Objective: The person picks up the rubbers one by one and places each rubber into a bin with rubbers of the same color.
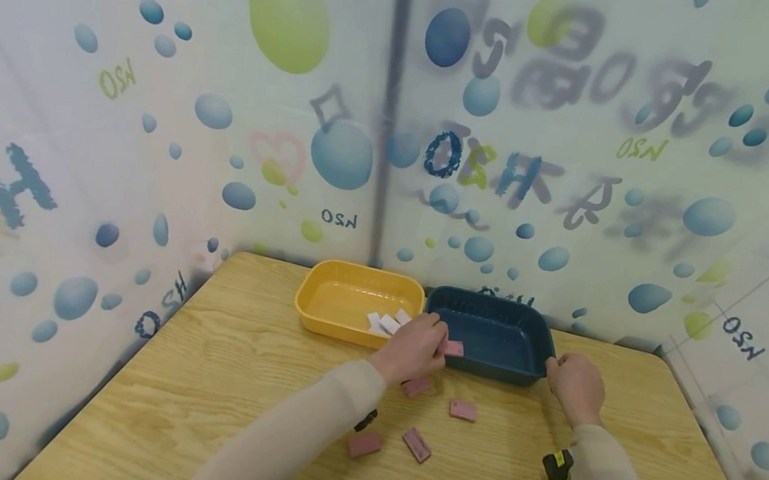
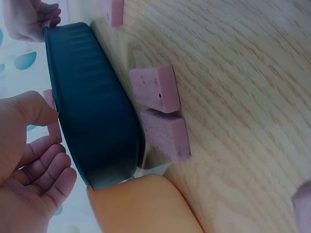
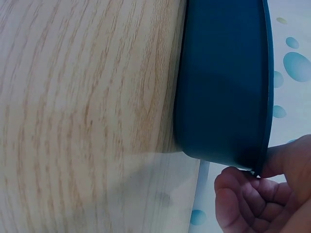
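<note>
My left hand (image 1: 417,346) pinches a small pink rectangular block (image 1: 454,348) between thumb and finger, at the near left rim of a dark blue tray (image 1: 498,341). In the left wrist view the held block (image 2: 54,130) sticks out from the fingers, just inside the rim. At the tray's right corner, my right hand (image 1: 577,387) grips the rim; the right wrist view shows thumb and curled fingers around that corner (image 3: 257,171). Several like pink blocks lie on the table in front, among them one (image 1: 462,410) before the tray and one (image 1: 417,444) nearer me.
A yellow tray (image 1: 340,300) stands against the blue tray's left side, with several white pieces (image 1: 390,324) in its right part. Both sit near the back of a wooden table (image 1: 227,378). Behind them rises a printed curtain (image 1: 337,155).
</note>
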### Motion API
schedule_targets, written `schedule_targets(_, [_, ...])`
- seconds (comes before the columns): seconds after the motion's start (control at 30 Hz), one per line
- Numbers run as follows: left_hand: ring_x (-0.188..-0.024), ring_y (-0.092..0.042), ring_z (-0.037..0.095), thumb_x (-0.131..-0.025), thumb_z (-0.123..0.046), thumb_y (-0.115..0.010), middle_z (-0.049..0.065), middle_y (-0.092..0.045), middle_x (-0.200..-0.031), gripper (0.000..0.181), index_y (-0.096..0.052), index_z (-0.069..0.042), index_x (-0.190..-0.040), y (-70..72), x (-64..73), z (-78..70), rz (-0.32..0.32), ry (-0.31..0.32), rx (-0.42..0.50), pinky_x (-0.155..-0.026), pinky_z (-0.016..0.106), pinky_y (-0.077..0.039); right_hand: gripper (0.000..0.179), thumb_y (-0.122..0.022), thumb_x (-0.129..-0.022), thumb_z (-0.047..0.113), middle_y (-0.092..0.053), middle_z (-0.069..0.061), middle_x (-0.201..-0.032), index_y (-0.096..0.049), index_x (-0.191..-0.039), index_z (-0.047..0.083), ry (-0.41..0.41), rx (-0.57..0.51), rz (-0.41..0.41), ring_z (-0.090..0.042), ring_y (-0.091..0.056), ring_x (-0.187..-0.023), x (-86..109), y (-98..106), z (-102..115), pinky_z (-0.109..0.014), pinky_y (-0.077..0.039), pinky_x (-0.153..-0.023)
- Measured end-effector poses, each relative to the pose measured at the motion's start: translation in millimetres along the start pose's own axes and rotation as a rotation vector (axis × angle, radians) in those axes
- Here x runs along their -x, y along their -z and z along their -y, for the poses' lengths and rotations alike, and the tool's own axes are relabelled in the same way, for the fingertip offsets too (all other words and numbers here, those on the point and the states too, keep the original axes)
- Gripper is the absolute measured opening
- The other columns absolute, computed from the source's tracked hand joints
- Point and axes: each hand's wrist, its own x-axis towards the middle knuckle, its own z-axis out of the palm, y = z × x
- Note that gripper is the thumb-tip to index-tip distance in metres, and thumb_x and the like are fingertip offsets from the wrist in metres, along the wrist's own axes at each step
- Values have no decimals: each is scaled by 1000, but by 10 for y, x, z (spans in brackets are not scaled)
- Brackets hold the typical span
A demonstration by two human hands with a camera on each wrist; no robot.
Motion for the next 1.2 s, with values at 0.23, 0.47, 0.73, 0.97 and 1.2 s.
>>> schedule_targets(0.23, [-74, -44, 11, -89, -15, -73, -3, -49, -81, 15, -59, -15, -84, -27, -18, -5, -14, 19, 2, -67, 21, -39, 40, -49, -99, 18, -44, -1, -56, -47, -59, 10, 3, -3, -10, -20, -44, -56, 9, 3, 9, -30, -32, -49])
schedule_targets(0.47, [-74, -48, 12, -92, -14, -70, 0, -56, -84, 4, -68, -12, -90, -26, -1, -20, -28, 16, 2, -68, 21, -43, 42, -50, -100, 18, -44, 0, -54, -46, -58, 11, -11, -14, -7, -19, -42, -54, 21, -1, 6, -29, -31, -48])
schedule_targets(0.73, [-74, -41, 14, -93, -12, -69, 0, -52, -84, 5, -69, -8, -94, -27, 39, 9, -18, 17, 13, -67, 23, -36, 44, -49, -100, 19, -40, 2, -54, -43, -57, 13, -1, -15, -8, -17, -38, -54, 18, 0, 5, -28, -29, -48])
schedule_targets(0.97, [-75, -43, 12, -92, -12, -71, 0, -52, -85, 8, -70, -8, -99, -35, 74, 26, -37, 4, -6, -67, 22, -38, 45, -49, -100, 19, -39, 2, -53, -42, -57, 13, 5, -23, -9, -16, -36, -52, 26, 1, 11, -27, -28, -48])
schedule_targets(1.2, [-78, -46, 12, -92, -11, -72, 0, -54, -88, 15, -72, -8, -107, -10, 125, 36, -29, 5, 1, -70, 21, -41, 45, -50, -101, 19, -40, 2, -53, -43, -57, 13, 1, -20, -1, -16, -37, -52, 25, 9, 15, -27, -29, -48])
